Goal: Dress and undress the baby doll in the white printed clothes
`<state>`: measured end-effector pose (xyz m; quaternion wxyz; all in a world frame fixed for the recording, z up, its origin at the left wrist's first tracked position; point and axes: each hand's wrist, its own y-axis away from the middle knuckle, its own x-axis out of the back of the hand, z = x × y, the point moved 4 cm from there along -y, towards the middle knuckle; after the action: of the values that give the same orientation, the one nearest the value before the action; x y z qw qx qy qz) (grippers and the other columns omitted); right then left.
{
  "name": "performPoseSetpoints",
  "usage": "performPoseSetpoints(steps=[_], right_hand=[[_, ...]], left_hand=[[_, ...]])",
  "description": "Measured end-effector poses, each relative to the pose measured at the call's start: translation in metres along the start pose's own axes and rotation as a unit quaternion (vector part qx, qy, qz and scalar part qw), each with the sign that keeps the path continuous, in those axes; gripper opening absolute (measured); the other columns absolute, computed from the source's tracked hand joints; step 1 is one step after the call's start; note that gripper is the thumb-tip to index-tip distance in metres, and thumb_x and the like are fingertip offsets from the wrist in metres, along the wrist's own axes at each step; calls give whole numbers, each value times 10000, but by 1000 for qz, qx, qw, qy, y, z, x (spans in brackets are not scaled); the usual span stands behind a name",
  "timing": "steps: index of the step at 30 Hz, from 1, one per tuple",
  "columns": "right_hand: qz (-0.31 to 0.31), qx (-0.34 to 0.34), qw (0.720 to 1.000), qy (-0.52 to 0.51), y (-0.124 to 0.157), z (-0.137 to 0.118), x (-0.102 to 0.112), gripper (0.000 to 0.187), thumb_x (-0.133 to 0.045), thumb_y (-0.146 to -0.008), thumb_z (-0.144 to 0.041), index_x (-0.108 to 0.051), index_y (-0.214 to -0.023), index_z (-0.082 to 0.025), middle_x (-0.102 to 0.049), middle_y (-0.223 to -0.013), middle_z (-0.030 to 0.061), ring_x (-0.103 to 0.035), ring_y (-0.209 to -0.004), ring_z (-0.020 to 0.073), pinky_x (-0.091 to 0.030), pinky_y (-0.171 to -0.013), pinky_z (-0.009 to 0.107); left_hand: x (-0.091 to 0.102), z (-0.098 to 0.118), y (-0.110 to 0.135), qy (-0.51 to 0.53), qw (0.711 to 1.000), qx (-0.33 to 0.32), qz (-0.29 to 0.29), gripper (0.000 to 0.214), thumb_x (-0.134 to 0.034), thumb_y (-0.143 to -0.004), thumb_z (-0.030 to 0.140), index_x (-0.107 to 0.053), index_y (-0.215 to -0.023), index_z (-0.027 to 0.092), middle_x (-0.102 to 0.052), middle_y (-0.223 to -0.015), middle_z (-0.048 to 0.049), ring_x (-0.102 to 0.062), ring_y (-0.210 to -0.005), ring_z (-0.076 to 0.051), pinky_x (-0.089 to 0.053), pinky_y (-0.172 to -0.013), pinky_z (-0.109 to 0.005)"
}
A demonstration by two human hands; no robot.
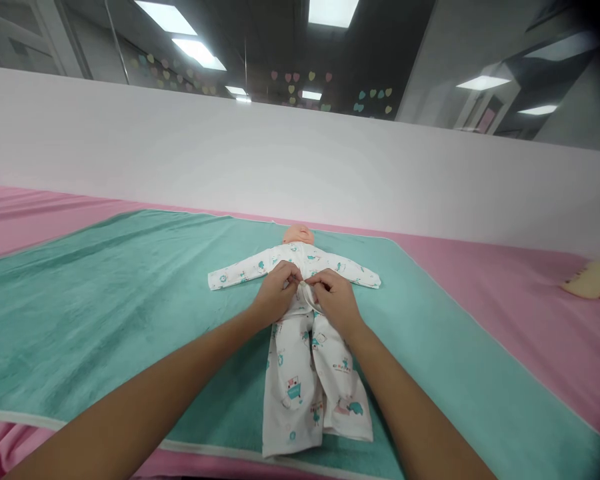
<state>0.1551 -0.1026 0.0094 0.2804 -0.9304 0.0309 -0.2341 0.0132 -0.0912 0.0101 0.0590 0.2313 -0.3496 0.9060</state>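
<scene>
Frame centre: I have the left hand (277, 293) and right hand (336, 300) close together, fingertips pinching the printed clothes (294, 380); doll head (297, 234) above, green blanket (130, 320) beneath.

Near head-worn view, forward and down over the green cloth (155, 300)

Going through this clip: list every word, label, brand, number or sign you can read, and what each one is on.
No text is readable here.
White cloth baby clothing with teal and red printed figures: tiny lettering-like marks on the legs, too small and blurred to read.
Pastel heart-shaped stickers on the dark reflective panel: no lettering can be made out.
</scene>
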Motion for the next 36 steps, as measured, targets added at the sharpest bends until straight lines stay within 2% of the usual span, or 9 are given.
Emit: performPoseSetpoints(steps=[4, 7, 10, 18, 27, 30, 33, 36], right_hand=[[7, 12, 1000, 5, 0, 0, 1, 247, -385, -715, -133, -611, -651, -213, -569, -704, 6, -519, -655, 142, -392, -632, 269], [17, -7, 1000, -3, 0, 5, 2, 236, -370, -709, -127, -571, -617, -209, -528, -634, -8, -487, -584, 132, -374, -585, 264], [29, -14, 999, -2, 0, 7, 3, 234, -365, -709, -133, -575, -638, -207, -520, -625, -9, -478, -569, 132, -369, -581, 266], [50, -33, 998, -23, 1, 9, 2, 220, -391, -719, -164, -606, -720, -212, -577, -700, -6, -489, -565, 128, -387, -590, 263], [45, -51, 997, -45, 2, 11, 0, 200, -413, -726, -205, -611, -750, -213, -600, -718, 4, -491, -555, 130, -387, -558, 257], [45, -71, 994, -68, 1, 13, 1, 197, -421, -716, -216, -614, -752, -209, -603, -707, 2, -484, -524, 122, -379, -528, 251], [56, -101, 987, -107, -3, 23, 4, 194, -431, -701, -215, -614, -764, -206, -570, -626, -14, -472, -499, 116, -367, -509, 241], [94, -121, 981, -122, -8, 38, 13, 180, -444, -701, -231, -604, -778, -205, -558, -626, -22, -457, -504, 110, -358, -518, 236]], left_hand=[[0, -1, 1, 16, 1000, 2, 12, 185, -379, -691, 24, -452, -709, 192, -522, -869, -12, -483, -850, -140, -390, -793, -273], [0, -4, 1, 13, 1000, 7, 17, 205, -378, -698, 27, -481, -757, 194, -532, -894, -13, -489, -854, -139, -393, -800, -275], [-1, -6, 1, -2, 1000, 4, 13, 274, -381, -706, 32, -531, -859, 201, -540, -905, -15, -494, -856, -144, -397, -810, -285], [-1, -4, 1, -10, 1000, -20, 14, 316, -371, -719, 23, -558, -896, 206, -541, -925, -21, -499, -905, -148, -393, -845, -293], [0, -3, 0, -18, 1000, -9, 0, 306, -359, -725, 26, -558, -870, 208, -543, -918, -26, -499, -907, -159, -401, -840, -309], [-1, -3, 1, -5, 1000, -14, -2, 252, -362, -721, 28, -539, -769, 200, -539, -896, -25, -505, -884, -156, -406, -824, -305], [-1, -3, 0, 6, 1000, -19, 0, 206, -375, -710, 32, -501, -699, 195, -537, -890, -23, -509, -876, -151, -405, -828, -300], [0, -1, 1, -15, 1000, -26, -6, 197, -372, -725, 44, -495, -729, 198, -535, -855, -21, -505, -840, -150, -408, -804, -296]])
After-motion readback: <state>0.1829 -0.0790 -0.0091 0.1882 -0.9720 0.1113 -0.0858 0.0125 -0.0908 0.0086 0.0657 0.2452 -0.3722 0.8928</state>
